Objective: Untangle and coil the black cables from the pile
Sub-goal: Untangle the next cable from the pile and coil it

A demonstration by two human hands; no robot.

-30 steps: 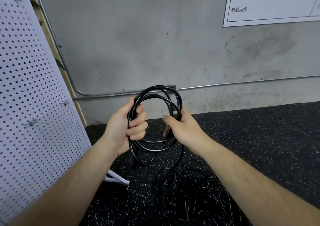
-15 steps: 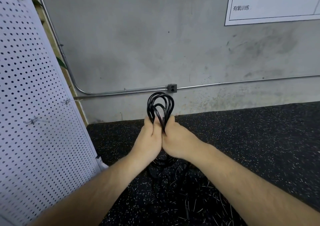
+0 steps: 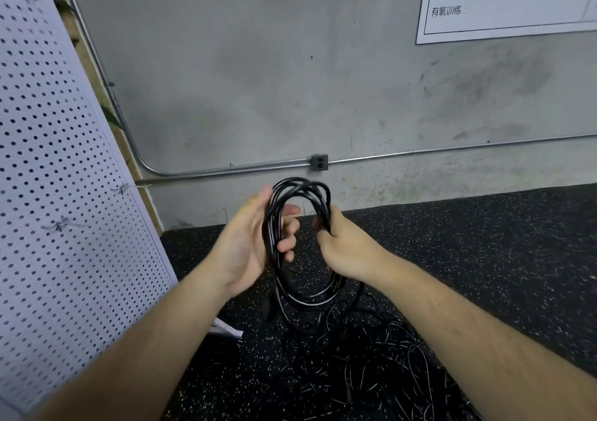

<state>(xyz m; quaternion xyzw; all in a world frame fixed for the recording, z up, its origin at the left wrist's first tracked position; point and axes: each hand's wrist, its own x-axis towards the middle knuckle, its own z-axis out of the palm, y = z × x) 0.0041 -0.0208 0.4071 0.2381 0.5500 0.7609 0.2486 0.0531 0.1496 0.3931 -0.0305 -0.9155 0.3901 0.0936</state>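
Note:
A coil of black cable [image 3: 292,294] hangs upright between my hands, its loops several strands thick. My left hand [image 3: 248,242] holds the coil's left side, with fingers curled through the loops and the thumb up along the outside. My right hand [image 3: 342,246] grips the coil's right side in a fist. A strand runs from the coil down to the tangled pile of black cables [image 3: 365,365] on the floor below. A plug end [image 3: 267,307] dangles under my left wrist.
The floor is black speckled rubber [image 3: 484,259]. A white pegboard [image 3: 58,178] with wire hooks leans at the left. Behind is a grey concrete wall with a metal conduit and a socket box [image 3: 319,162]. A whiteboard [image 3: 507,3] hangs top right.
My hands, pressed together squeezing the coil half a second ago, have moved apart, and the coil has opened into a taller oval loop.

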